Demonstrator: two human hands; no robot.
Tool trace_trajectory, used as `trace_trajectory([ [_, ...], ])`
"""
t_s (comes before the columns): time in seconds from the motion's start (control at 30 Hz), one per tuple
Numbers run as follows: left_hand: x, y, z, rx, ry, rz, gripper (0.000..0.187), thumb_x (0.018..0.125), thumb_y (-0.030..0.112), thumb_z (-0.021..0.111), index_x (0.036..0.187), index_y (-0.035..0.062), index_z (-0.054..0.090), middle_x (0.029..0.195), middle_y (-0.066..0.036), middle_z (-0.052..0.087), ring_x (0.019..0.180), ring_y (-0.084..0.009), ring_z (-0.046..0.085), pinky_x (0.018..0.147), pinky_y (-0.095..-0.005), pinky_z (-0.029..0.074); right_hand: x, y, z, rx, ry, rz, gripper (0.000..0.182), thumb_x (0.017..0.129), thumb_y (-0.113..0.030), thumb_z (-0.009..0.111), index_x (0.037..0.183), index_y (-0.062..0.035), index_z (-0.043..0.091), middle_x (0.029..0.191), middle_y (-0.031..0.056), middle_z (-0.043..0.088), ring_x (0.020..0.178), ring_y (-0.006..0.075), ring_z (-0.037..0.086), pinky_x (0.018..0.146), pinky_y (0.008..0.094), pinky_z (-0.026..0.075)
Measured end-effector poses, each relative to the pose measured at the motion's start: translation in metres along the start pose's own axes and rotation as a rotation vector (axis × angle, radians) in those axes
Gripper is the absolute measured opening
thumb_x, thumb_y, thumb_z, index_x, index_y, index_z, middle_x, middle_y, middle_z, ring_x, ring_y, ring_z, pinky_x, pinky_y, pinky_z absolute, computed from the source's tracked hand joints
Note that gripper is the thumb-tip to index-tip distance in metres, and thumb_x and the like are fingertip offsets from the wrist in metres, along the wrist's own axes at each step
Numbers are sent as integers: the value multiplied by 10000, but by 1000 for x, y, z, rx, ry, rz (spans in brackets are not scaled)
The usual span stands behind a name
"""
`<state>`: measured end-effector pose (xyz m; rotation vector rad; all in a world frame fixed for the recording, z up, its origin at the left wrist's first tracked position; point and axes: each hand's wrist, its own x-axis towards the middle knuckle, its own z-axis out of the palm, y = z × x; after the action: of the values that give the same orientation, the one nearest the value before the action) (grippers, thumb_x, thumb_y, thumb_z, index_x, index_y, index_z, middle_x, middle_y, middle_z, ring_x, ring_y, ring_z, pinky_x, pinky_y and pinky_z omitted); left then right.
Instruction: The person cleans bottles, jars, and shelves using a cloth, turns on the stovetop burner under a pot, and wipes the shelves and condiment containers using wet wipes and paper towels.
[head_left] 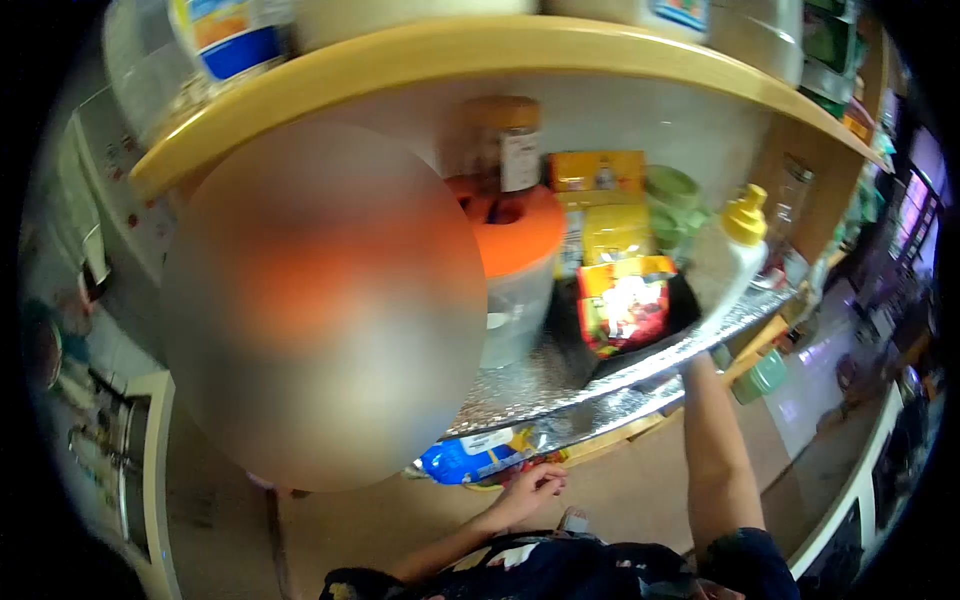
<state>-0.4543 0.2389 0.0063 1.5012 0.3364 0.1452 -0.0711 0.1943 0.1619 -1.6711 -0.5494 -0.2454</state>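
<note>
The right hand (697, 300) is reaching onto the foil-lined shelf (640, 385), fingers hidden, grip indeterminable, while the left hand (527, 492), fingers loosely curled, is touching the blue packet (470, 462) below.

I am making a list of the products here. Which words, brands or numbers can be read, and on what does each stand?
None can be read.
Jar label: too blurred.
Yellow packets: print too small.
Red snack packet: glare and blur.
Blue packet near the left hand: unreadable.
Blue and orange container on the top shelf: blurred.
</note>
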Motion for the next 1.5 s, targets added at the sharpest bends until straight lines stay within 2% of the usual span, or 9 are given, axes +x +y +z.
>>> trace_trajectory([
  [0.57, -7, 1, 2, -12, 72, -134, 211, 965, 67, 564, 1156, -17, 589, 1021, -102, 686, 902, -160, 666, 793, -277, 534, -13, 10, 7, -174, -158, -28, 373, 873, -136, 604, 1209, 23, 577, 1230, 211, 589, 1051, 354, 604, 879, 388, 509],
  [0.9, 15, 16, -3, 101, 76, -15, 166, 961, 55, 574, 1109, -14, 603, 1001, -77, 678, 883, -112, 639, 775, -249, 523, -41, 38, -36, -278, -306, -63, 364, 857, -117, 624, 1192, 21, 595, 1222, 221, 593, 1038, 368, 611, 868, 392, 516],
  [0.93, 18, 12, -8, 143, 72, -32, 192, 967, 48, 557, 1141, -30, 581, 1040, -96, 673, 918, -132, 645, 808, -259, 524, -57, 24, -51, -167, -198, -105, 308, 793, -81, 668, 1081, 24, 650, 1153, 233, 610, 922, 424, 630, 802, 417, 536],
  [1.03, 17, -8, -24, 249, 34, -47, 223, 972, 40, 541, 1178, -42, 558, 1089, -117, 666, 973, -155, 648, 850, -268, 522, -95, 6, -86, -212, -57, -268, 236, 846, -148, 695, 1034, -4, 696, 999, 147, 644, 853, 324, 658, 795, 382, 535],
  [1.27, -5, -33, -34, 460, -259, -239, 257, 938, 49, 593, 1184, -22, 571, 1097, -128, 667, 1017, -198, 650, 898, -308, 511, -230, 121, -144, 1, 220, 444, 212, 908, -194, 655, 1003, -10, 702, 809, 67, 663, 705, 142, 590, 655, 322, 489],
  [1.37, -18, -42, -35, 624, -472, -349, 294, 933, 49, 599, 1215, -18, 550, 1165, -165, 648, 1048, -210, 649, 877, -321, 525, -304, 144, -156, 187, 310, 734, 247, 927, -172, 634, 1071, 22, 686, 914, 27, 691, 765, 116, 606, 684, 269, 483],
  [1.43, -24, -98, -56, 351, -727, -438, 318, 973, 72, 536, 1279, -9, 512, 1214, -163, 623, 1106, -208, 622, 938, -314, 501, -348, 141, -158, 221, 361, 855, 251, 929, -170, 631, 1082, 22, 682, 926, 35, 694, 779, 117, 613, 691, 271, 489],
  [1.47, -22, -139, -69, 71, -713, -830, 376, 1024, 114, 413, 1388, 19, 439, 1344, -162, 540, 1253, -210, 524, 1064, -321, 406, -370, 138, -158, 254, 393, 957, 255, 931, -168, 629, 1094, 22, 677, 939, 43, 698, 794, 119, 620, 697, 273, 496],
  [1.5, -26, -150, -74, 82, -738, -845, 376, 1024, 114, 413, 1388, 19, 439, 1344, -162, 540, 1253, -210, 524, 1064, -321, 406, -393, 137, -156, 251, 421, 969, 255, 931, -168, 629, 1094, 22, 677, 939, 43, 698, 794, 119, 620, 697, 273, 496],
])
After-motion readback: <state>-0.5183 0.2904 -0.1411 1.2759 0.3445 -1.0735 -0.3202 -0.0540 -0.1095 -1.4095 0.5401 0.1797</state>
